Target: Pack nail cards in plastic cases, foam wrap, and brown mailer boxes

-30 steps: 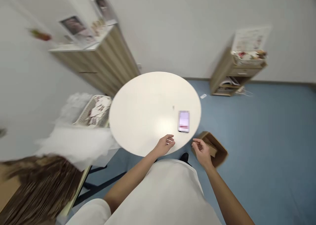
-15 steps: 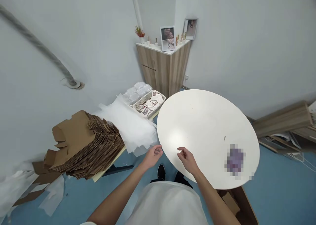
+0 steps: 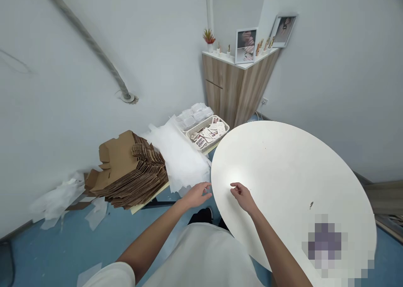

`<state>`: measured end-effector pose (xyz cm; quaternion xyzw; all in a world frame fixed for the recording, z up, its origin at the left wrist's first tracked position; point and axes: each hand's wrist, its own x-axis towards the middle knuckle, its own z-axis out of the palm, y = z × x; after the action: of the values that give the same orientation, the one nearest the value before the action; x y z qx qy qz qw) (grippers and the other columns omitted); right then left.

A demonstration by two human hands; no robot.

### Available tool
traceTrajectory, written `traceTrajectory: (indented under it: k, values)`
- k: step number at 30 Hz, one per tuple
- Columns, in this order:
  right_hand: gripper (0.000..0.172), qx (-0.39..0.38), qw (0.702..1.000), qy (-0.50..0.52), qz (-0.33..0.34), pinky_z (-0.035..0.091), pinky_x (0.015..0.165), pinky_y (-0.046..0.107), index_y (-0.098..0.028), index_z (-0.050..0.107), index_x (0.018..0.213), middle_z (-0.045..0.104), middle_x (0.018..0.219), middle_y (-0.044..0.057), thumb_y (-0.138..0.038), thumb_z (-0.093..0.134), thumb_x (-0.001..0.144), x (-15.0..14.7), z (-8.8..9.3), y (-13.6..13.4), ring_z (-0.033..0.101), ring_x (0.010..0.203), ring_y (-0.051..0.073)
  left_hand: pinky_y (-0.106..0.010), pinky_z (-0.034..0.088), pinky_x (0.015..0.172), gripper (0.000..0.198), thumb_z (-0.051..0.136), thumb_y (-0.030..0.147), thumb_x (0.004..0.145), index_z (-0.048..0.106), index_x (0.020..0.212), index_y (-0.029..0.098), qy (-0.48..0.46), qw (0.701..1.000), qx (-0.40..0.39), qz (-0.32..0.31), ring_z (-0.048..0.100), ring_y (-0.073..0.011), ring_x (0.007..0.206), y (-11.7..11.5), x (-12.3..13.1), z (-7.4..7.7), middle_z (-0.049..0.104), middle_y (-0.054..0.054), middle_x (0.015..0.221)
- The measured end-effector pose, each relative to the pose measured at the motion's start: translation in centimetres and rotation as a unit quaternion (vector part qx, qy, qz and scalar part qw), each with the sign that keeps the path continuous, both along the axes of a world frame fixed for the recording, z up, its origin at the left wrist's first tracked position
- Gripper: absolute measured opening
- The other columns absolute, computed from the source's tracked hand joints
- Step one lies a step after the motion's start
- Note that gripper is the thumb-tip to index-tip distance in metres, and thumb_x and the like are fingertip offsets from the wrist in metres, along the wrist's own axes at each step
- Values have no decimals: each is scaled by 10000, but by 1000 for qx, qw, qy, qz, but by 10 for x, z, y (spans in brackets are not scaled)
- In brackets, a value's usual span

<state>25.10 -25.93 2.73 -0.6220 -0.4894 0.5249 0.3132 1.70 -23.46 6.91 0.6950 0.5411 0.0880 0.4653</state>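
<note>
Left hand (image 3: 197, 194): open, fingers spread, empty, held just short of the white wrapping sheets (image 3: 179, 161).
Right hand (image 3: 242, 196): loosely curled, nothing in it, over the near rim of the round white table (image 3: 283, 165).
Sheets: piled on the side bench left of the table. Probably light, limp and easily creased, so best lifted by the near overhanging edge.
Beyond: stack of flat cardboard boxes (image 3: 132, 173); basket (image 3: 208, 133) of small cards; wooden cabinet (image 3: 236, 85).

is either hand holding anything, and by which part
Nothing is held. The left hand is open beside the table edge; the right hand is loosely curled over the table, empty.
</note>
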Motion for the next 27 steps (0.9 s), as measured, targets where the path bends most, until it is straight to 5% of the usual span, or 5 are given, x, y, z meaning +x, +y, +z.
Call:
traceTrajectory:
  k: [5, 12, 20, 27]
  values:
    - [319, -13, 999, 7, 32, 451, 616, 306, -222, 599, 949, 533, 670, -17, -426, 510, 720, -11, -5, 35, 497, 600, 134, -301, 468, 702, 474, 498, 443, 766, 511, 1179, 212, 7, 999, 15, 29, 574, -217, 925, 27, -15, -3, 591, -89, 1097]
    - [319, 8, 1000, -2, 28, 451, 600, 303, -218, 603, 950, 550, 657, -10, -428, 490, 738, -53, -8, 105, 515, 615, 144, -303, 469, 754, 459, 491, 408, 795, 477, 1202, 195, 37, 995, 51, 76, 571, -205, 961, 105, -50, -18, 578, -91, 1130]
    - [286, 46, 984, -166, 55, 453, 765, 346, -223, 585, 995, 604, 996, 50, -317, 491, 742, -114, -31, 177, 561, 901, 192, -325, 424, 845, 436, 499, 358, 804, 463, 1198, 177, 88, 992, 81, 44, 547, -230, 1025, 191, -69, -45, 582, -97, 1139]
    - [309, 79, 960, -252, 93, 402, 890, 364, -192, 563, 1045, 584, 1053, 74, -187, 479, 747, -135, -37, 218, 518, 1012, 212, -341, 390, 822, 387, 499, 328, 805, 470, 1164, 183, 134, 988, 82, 6, 540, -254, 1016, 240, -64, -65, 601, -101, 1085]
